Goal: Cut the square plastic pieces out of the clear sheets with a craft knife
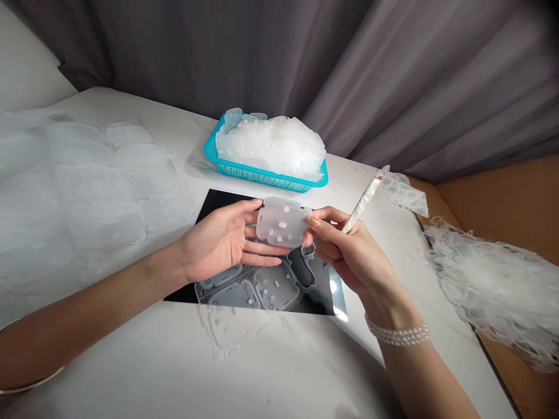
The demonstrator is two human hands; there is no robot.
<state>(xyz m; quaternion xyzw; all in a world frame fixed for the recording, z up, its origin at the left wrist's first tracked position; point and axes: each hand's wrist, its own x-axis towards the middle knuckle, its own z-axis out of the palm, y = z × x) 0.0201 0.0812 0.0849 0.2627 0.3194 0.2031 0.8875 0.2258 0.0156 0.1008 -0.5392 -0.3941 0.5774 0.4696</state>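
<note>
Both hands hold a small translucent white silicone pad (282, 226) with raised white dots, above a black mat (218, 203). My left hand (222, 241) supports the pad's left edge with its fingers stretched out beneath it. My right hand (349, 253) pinches the pad's right edge with thumb and forefinger. The same hand also grips a thin white stick-like tool (364, 201) that points up and to the right. On the mat lies a clear silicone sheet (257, 285) with cut-out pad shapes.
A blue basket (262, 173) heaped with similar translucent pads stands behind the mat. Clear sheets cover the white table at the left (87, 186). A pile of trimmed silicone scrap (493, 285) lies at the right by the table edge. Grey curtain behind.
</note>
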